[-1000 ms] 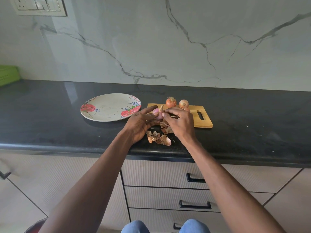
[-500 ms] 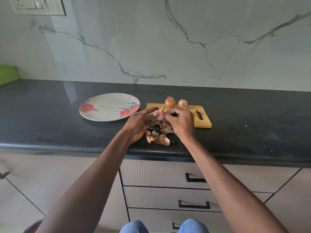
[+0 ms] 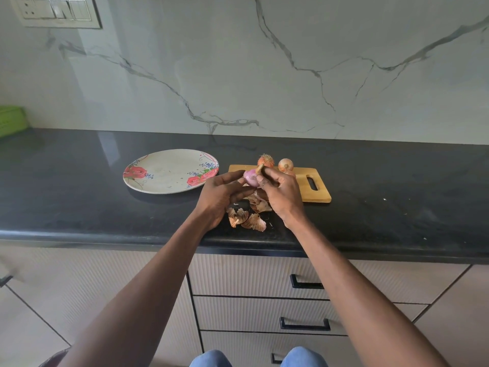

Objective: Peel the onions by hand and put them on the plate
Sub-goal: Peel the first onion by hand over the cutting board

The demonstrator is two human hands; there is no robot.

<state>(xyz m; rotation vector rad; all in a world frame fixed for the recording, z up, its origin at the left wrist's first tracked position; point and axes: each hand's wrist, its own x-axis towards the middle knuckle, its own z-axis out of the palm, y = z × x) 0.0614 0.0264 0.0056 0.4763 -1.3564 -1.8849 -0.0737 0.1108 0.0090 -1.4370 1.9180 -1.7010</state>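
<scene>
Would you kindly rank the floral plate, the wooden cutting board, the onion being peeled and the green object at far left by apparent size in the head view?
1. Cutting board and floral plate: too alike to rank, and hands cover part of the board.
2. Green object, though cut off by the frame edge.
3. Peeled onion.

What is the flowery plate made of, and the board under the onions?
The plate looks like melamine or glazed ceramic, hard to say which: smooth, matte cream, printed roses. The board looks wooden, perhaps bamboo: pale tan, cut-out handle slot. The counter looks like polished dark stone.
</scene>
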